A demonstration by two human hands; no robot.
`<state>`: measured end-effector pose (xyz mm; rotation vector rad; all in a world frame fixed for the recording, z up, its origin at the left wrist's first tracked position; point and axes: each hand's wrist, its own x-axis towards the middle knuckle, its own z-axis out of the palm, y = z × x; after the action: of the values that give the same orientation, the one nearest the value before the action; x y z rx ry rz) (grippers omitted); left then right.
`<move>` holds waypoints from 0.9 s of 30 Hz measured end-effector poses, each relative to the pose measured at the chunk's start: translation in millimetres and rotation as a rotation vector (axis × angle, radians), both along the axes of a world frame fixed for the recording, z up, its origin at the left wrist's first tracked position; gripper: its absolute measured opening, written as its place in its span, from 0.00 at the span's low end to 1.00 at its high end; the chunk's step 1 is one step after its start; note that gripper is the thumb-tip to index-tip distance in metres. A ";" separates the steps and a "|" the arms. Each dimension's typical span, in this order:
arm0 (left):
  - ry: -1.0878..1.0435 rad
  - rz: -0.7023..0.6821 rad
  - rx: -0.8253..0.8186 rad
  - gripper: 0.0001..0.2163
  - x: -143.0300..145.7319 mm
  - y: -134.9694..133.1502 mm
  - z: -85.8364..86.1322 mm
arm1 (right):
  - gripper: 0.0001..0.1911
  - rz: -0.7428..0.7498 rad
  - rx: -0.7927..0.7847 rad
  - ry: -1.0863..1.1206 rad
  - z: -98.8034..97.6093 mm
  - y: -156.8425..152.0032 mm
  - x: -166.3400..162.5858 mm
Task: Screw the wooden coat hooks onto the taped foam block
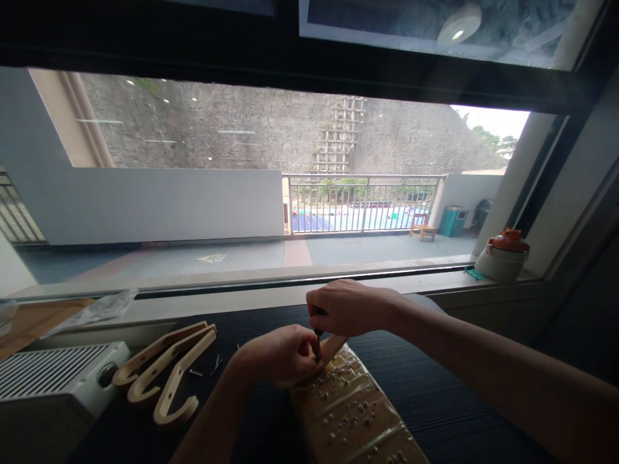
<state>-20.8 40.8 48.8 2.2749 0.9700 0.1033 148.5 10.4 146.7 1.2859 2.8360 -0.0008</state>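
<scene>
My right hand [345,309] grips the dark handle of a screwdriver [318,335] from above, with the shaft pointing down. Close under it, my left hand [285,354] is closed at the screwdriver's tip, its fingers pressed on a pale wooden hook [333,348] that is mostly hidden by the hands. A screw at the tip is too small to make out. Beneath both hands lies a tape-wrapped brown block [358,412], its top covered with many small holes and bumps. Several similar wooden hooks [176,380] lie to the left, with loose screws [216,365] beside them.
The dark table [435,399] stands against a window sill [261,296]. A white slatted appliance [53,374] is at the left, below a clear plastic bag [94,312]. On the sill at right stand a white jug with an orange lid [503,256] and a small green item [474,274].
</scene>
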 end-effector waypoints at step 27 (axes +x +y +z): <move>0.079 0.149 0.050 0.07 9.8 -14.6 13.8 | 0.08 -0.213 -0.072 0.698 -63.2 -1.6 16.2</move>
<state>-11.1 26.2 62.6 2.2646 1.1901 0.1025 164.7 8.8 83.6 1.8581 3.1458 -0.6769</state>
